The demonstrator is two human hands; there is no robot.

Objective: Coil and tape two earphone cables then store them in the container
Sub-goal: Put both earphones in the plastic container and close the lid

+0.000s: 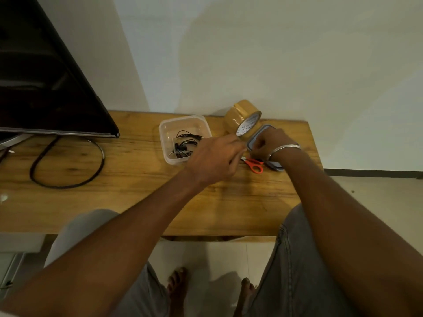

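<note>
Both arms reach forward over the wooden table (137,193), left hand (214,157) and right hand (269,143) meeting just below the tape roll (239,115), fingers curled in; what they pinch is hidden, while the black earphone cables (185,145) lie inside the clear container (165,131).

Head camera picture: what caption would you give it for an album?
The left hand and right hand meet beside a tape roll and scissors; earphone cables lie in the container.

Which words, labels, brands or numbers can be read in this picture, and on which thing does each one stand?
White inner core of the brown tape roll: dark lettering runs around it, too small and blurred to quote.
No text shows on the container, lid, scissors or monitor.
</note>
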